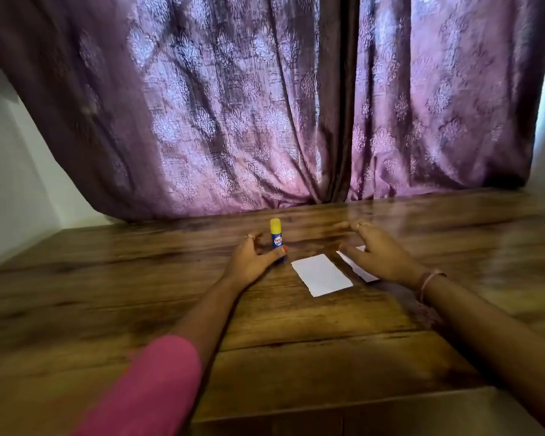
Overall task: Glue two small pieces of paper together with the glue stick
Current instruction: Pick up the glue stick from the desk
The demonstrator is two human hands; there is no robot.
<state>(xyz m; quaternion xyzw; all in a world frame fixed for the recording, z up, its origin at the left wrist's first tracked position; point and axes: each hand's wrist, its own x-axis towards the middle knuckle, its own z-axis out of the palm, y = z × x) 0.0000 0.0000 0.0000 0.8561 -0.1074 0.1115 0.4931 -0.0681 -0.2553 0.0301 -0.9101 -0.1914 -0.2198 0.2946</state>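
1. Head view: a glue stick (276,241) with a yellow cap and a blue body stands upright on the wooden bench (296,341), and it serves as the landmark for everything else.
2. The left hand (255,261) is just to the left of the glue stick and partly in front of it, with a pink sleeve (148,388) covering the upper arm nearer the camera.
3. Its fingers (252,239) are spread apart around the stick's lower body; the thumb tip, with a red nail, lies against the blue base, but the fingers on the far side look short of the tube, so it is cupped and not clamped.
4. To the right of the glue stick, near its base, a white piece of paper (321,275) lies flat on the bench, uncovered.
5. Farther right of the stick lies the second piece of paper (359,272), partly hidden beneath the right hand (378,256).
6. The right hand's fingers (348,226) are splayed apart and blurred; whether they touch the second paper I cannot tell.
7. Behind the glue stick, a purple patterned curtain (265,105) hangs down to the bench's far edge.
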